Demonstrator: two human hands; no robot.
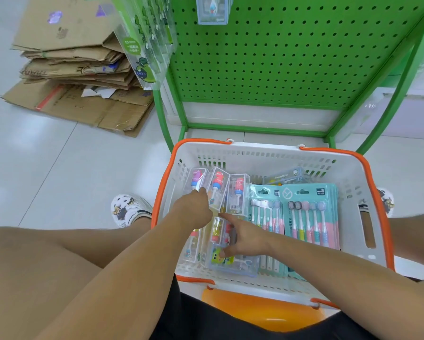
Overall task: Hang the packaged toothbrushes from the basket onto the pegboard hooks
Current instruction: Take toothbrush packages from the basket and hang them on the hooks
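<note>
While both hands (pixel 193 207) reach, toothbrush boxes (pixel 217 190) touch fingers (pixel 202 191).

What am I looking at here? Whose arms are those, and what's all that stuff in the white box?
This one picture comes from a camera worn on a person's head, looking down, so the arms are that person's own. There is no machine here, just two bare hands.

The white box is a shopping basket with orange handles, standing on the floor. Inside are toothbrushes in packs: clear boxes with one cartoon brush each, and flat teal packs with several brushes.

The left hand reaches to a clear box at the basket's left and seems to take hold of it, though its fingers are mostly hidden. The right hand rests with spread fingers on clear boxes at the front.

Behind the basket stands a green board full of holes, where packs get hung. One pack hangs there. Flattened cardboard lies on the left.
</note>
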